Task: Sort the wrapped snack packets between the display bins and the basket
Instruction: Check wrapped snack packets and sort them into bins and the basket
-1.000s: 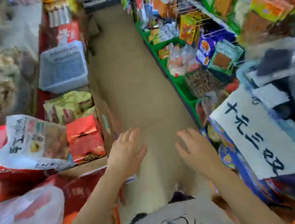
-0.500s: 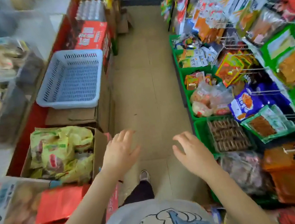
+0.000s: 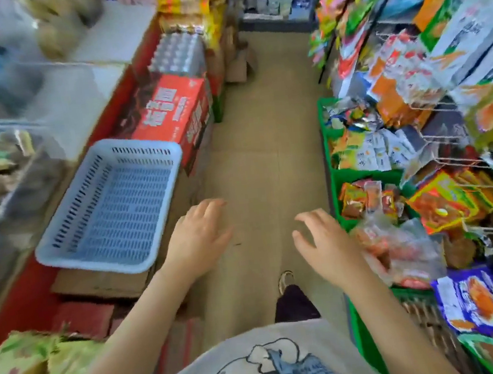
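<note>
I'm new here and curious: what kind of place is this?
Most likely a small snack shop aisle: green display bins full of wrapped packets, hanging snack bags on wire hooks, and an empty plastic basket on cartons.

Both bare forearms extended forward; left hand (image 3: 197, 238) and right hand (image 3: 327, 243) palm-down, fingers spread, holding nothing.

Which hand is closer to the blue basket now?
Left. The left hand hovers just beside the blue basket, by its near right corner; the right hand is across the aisle, by the green bins.
</note>
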{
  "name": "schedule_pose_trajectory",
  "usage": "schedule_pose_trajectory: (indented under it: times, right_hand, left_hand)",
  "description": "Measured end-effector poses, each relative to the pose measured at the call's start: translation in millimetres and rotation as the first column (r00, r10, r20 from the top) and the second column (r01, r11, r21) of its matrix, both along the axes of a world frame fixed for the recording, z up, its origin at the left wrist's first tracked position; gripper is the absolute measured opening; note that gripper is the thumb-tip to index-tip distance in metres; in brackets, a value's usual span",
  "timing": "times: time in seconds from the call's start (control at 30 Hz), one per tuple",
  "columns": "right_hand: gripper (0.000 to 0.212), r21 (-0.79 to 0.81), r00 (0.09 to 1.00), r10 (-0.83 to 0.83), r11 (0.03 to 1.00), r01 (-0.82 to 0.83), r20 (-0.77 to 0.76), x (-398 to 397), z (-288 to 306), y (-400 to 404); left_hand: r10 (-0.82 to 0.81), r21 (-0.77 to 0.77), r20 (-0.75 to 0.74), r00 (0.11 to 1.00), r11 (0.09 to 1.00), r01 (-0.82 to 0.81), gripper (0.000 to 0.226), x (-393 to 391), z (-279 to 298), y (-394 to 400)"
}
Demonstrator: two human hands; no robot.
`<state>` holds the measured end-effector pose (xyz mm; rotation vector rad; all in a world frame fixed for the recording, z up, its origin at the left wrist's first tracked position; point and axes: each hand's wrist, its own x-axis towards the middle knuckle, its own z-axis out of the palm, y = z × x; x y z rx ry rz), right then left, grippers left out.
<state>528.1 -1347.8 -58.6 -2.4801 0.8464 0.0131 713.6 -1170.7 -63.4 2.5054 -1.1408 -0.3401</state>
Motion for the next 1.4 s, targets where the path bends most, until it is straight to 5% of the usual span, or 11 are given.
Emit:
schedule_pose_trajectory:
  times: [0.17, 0.33, 0.57, 0.73, 1.13, 1.4]
  right_hand:
    - [0.040, 0.058, 0.961, 0.275, 0.960, -0.273, -0.026, 106.7, 5.1, -76.8]
    - [0.038, 0.084, 0.787, 0.617, 0.784, -0.615, 0.002, 247.5, 10.6, -104.6]
    - [0.040, 0.053, 0.441, 0.896, 0.439, -0.897, 0.044, 374.0, 15.6, -8.0]
    - [0.042, 0.067, 0.264, 0.964, 0.265, -0.962, -0.018, 423.7, 18.1, 63.6]
    - [0.040, 0.101, 0.260, 0.958, 0.272, -0.957, -0.120, 566.9, 20.1, 146.4]
    - [0.042, 0.043, 0.151, 0.987, 0.153, -0.987, -0.050, 706.7, -6.2, 179.3]
  left_hand:
    - [0.262, 0.035, -0.012, 0.965, 0.964, -0.262, 0.055, 51.8, 12.2, -41.0]
    - [0.572, 0.024, 0.023, 0.820, 0.819, -0.573, 0.051, 97.9, 27.9, -34.3]
    - [0.879, 0.028, 0.023, 0.476, 0.475, -0.879, 0.055, 109.2, 23.2, 53.7]
    - [0.948, -0.022, -0.011, 0.319, 0.318, -0.948, 0.054, 132.3, 11.2, 117.6]
    - [0.959, -0.098, -0.098, 0.268, 0.258, -0.961, 0.056, 264.4, -30.5, 190.9]
    - [0.983, -0.111, -0.120, 0.138, 0.125, -0.986, 0.070, 363.8, -53.7, 172.7]
